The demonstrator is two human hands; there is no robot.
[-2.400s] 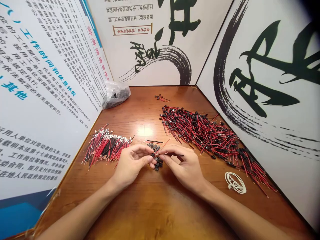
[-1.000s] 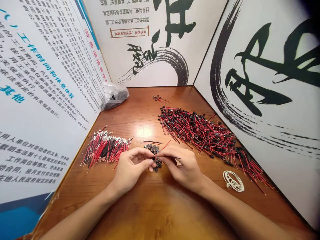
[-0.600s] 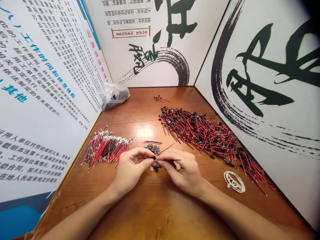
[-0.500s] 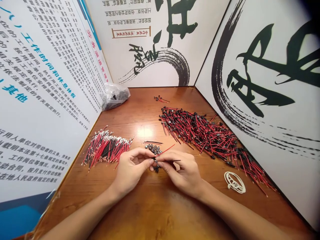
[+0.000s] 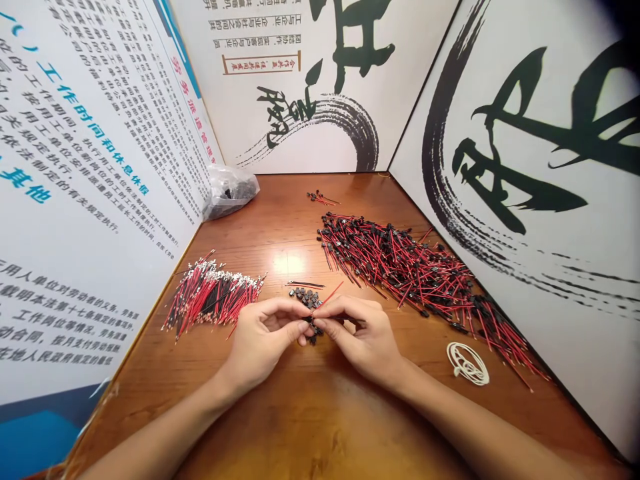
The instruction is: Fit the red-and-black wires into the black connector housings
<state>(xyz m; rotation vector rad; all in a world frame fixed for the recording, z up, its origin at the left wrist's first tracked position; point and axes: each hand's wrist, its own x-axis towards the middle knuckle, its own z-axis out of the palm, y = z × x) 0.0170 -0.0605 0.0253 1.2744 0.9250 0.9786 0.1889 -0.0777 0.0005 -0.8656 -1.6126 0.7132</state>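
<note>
Fingertips of both hands meet over a small pile of black connector housings [image 5: 315, 297]. My left hand [image 5: 267, 337] pinches a small dark piece, apparently one such housing, mostly hidden by the fingers. Between thumb and forefinger my right hand [image 5: 363, 337] grips a red wire [image 5: 332, 293], whose free end points up and to the right. The wire's other end is at the left fingertips; whether it sits inside the housing I cannot tell. Just behind the pile lie a few loose wires [image 5: 306, 285]. A bundle of red and black wires with pale tips [image 5: 213, 300] lies left of my left hand.
A large heap of red and black wires with black connectors [image 5: 395, 260] spreads along the right panel. A coiled white cord [image 5: 467, 364] lies nearer me. A clear plastic bag [image 5: 233, 193] of dark parts sits back left, and a small wire cluster [image 5: 323, 199] at the back. Printed panels enclose the table.
My right fingers have closed in toward the left fingertips, and the red wire now stands a little steeper. A dark wire end that stuck out past my right hand no longer shows.
</note>
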